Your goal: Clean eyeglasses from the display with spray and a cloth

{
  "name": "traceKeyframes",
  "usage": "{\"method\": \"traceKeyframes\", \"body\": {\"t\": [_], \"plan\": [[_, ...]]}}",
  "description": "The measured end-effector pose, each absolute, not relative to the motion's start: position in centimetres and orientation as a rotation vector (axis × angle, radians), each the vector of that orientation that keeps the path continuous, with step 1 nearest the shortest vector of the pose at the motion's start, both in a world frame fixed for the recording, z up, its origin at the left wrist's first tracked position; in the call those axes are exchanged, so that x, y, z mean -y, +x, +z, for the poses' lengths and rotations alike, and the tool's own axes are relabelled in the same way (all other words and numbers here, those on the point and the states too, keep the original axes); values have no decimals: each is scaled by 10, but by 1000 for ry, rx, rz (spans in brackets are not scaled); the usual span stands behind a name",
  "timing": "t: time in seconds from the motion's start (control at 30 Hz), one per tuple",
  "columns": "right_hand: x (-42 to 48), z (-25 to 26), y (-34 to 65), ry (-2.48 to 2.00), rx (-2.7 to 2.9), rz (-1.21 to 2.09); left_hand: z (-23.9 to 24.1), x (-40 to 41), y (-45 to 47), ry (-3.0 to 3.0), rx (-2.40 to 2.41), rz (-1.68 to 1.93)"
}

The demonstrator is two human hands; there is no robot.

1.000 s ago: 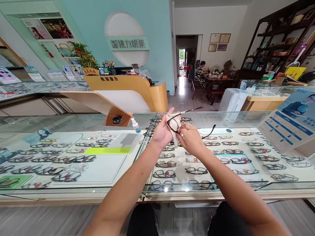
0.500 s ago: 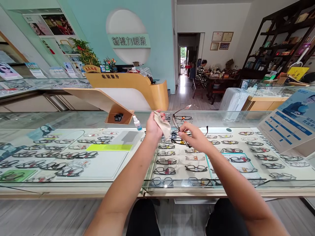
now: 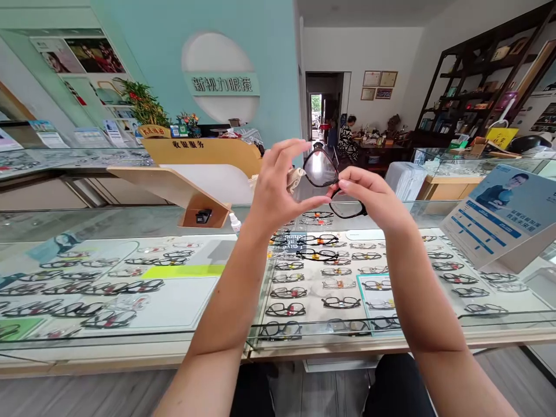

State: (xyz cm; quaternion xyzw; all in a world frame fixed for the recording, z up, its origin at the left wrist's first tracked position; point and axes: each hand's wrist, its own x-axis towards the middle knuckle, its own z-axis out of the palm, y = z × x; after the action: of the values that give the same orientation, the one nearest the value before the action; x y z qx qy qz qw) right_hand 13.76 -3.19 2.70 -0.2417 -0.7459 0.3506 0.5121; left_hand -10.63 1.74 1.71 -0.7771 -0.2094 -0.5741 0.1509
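A pair of dark-framed eyeglasses (image 3: 321,167) is held up at a tilt above the glass counter. My right hand (image 3: 369,194) pinches it near the bridge, between the two lenses. To its left, my left hand (image 3: 273,185) has a beige cleaning cloth (image 3: 295,178) tucked in the palm, partly hidden by the fingers. Its thumb and fingers spread around the upper lens; whether they touch the frame I cannot tell. The small white spray bottle (image 3: 235,222) stands behind my left forearm, partly covered by it.
Below lies a glass display counter (image 3: 174,341) with many eyeglasses in rows. A tilted wooden stand (image 3: 174,185) rests at left, a blue-and-white sign (image 3: 499,214) at right. Beyond are an orange-fronted desk (image 3: 204,153) and a person (image 3: 348,139) seated at a table.
Both hands have risen, bringing the eyeglasses up to a tilted pose with the lenses in view. My left hand has turned and its fingers have spread beside the frame. The view has shifted slightly.
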Motion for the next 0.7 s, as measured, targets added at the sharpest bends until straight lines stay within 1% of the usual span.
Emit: {"method": "traceKeyframes", "body": {"t": [0.1,0.17,0.33,0.57,0.7], "plan": [[40,45,137,-576,1820,774,26,-14,-108,-2226,595,-1543],[42,48,137,-570,1834,789,27,-9,-111,-2209,604,-1534],[41,49,141,-586,1865,860,33,6,-119,-2169,506,-1496],[43,52,152,-638,1900,830,37,11,-119,-2177,467,-1536],[41,50,154,-640,1927,843,37,11,-119,-2147,413,-1489]]}}
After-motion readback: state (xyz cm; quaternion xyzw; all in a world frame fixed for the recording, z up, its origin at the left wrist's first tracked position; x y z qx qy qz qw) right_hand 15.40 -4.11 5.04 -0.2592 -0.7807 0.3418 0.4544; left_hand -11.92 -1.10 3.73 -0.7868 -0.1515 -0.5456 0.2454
